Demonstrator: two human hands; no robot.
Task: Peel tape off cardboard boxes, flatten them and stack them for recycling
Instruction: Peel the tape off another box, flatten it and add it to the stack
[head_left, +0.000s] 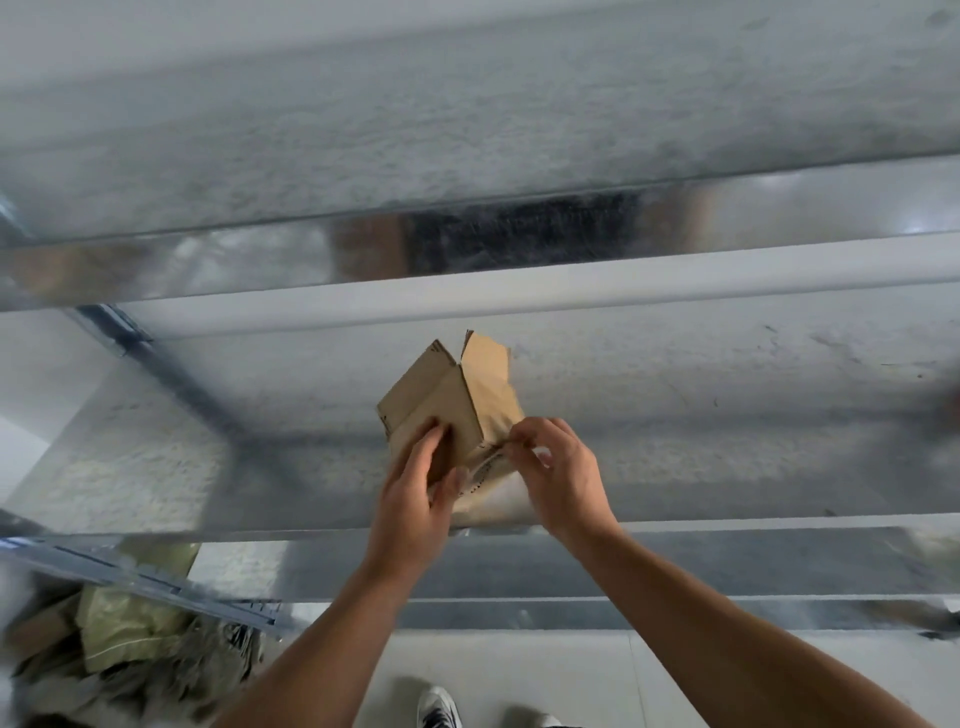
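Note:
A small brown cardboard box (447, 395) is held up in front of me above a metal shelf, its far flaps standing open. My left hand (415, 493) grips the box's near left side, thumb on one face and fingers on another. My right hand (556, 473) pinches a strip of clear tape (488, 460) at the box's near right corner. The near end of the box is hidden behind my hands. The picture is blurred by motion.
A galvanised metal shelf (675, 405) lies below the box, with a white rail (571, 291) behind it and a front edge (727, 525) near my wrists. A heap of cardboard and greenish bags (119, 644) sits on the floor at lower left. My shoes (441, 709) stand on pale tiles.

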